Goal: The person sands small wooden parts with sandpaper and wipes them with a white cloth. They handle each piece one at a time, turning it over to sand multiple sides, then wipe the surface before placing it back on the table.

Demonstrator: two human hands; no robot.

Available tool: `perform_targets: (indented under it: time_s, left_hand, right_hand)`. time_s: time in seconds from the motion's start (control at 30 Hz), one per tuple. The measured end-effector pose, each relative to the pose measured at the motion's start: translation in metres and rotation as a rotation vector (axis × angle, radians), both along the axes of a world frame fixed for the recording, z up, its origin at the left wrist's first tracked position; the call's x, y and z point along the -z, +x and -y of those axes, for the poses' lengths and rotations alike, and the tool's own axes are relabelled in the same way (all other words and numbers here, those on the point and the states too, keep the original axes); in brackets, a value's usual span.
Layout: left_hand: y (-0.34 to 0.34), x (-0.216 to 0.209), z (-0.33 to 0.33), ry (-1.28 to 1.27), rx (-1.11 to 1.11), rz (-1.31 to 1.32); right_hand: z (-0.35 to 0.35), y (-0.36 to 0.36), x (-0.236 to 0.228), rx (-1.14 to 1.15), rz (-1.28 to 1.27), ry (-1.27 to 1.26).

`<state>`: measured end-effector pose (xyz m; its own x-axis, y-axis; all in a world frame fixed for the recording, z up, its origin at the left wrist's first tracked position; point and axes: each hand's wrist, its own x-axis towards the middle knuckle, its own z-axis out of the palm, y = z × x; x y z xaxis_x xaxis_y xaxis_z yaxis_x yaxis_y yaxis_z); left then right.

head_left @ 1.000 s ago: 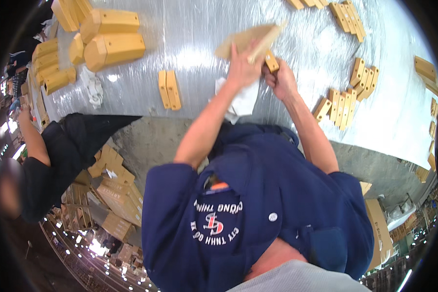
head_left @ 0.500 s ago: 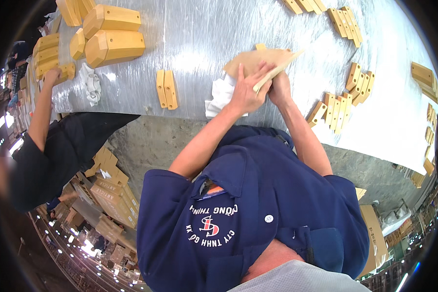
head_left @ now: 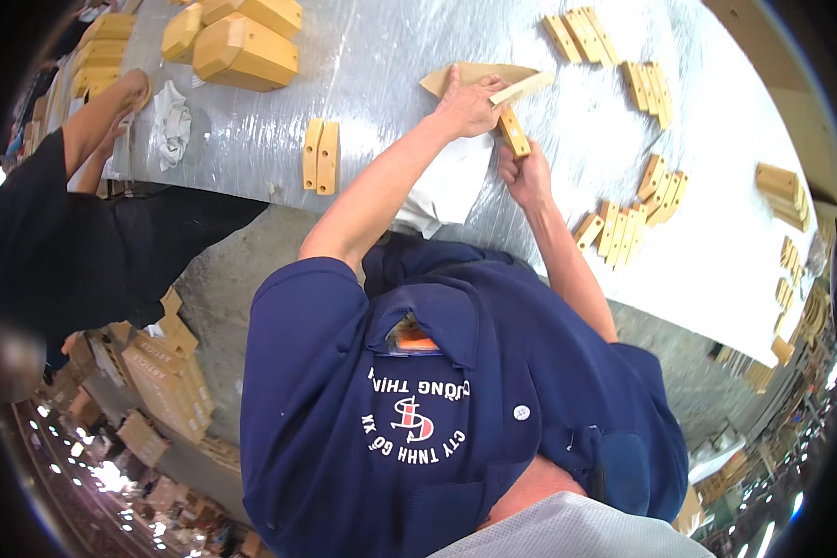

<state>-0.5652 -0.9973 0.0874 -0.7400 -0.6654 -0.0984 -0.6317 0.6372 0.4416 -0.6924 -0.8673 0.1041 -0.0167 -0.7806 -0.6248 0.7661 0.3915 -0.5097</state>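
My left hand is closed on a tan, folded sheet that looks like sandpaper, its fingers pressing it over the upper end of a wooden block. That narrow yellowish block has round holes in its face, and its lower end is gripped by my right hand. The block's far end is hidden under the sheet. Below my left hand a white cloth lies at the table's near edge. Two similar blocks stand side by side to the left.
The table has a shiny plastic covering. Several groups of holed blocks lie along its right side. Larger wooden pieces sit at the far left, near a crumpled white rag. A person in black works at the left.
The block has come into view from under the sheet, with my right hand lower on its near end. My left hand and the sheet have shifted slightly up and left.
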Motion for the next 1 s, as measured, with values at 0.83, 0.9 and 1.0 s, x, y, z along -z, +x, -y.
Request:
perform_targets:
  time_s: [0.83, 0.9, 1.0]
  left_hand:
    - [0.247, -0.056, -0.142, 0.024, -1.02, -0.277]
    - [0.233, -0.059, -0.138, -0.036, -1.018, -0.122]
    - [0.22, -0.049, -0.129, -0.056, -0.986, -0.022]
  right_hand:
    - [0.026, 0.221, -0.012, -0.98, -1.11, -0.741]
    - [0.018, 0.207, -0.022, -0.917, -1.129, -0.732]
    - [-0.002, 0.142, -0.046, -0.819, -0.961, -0.589]
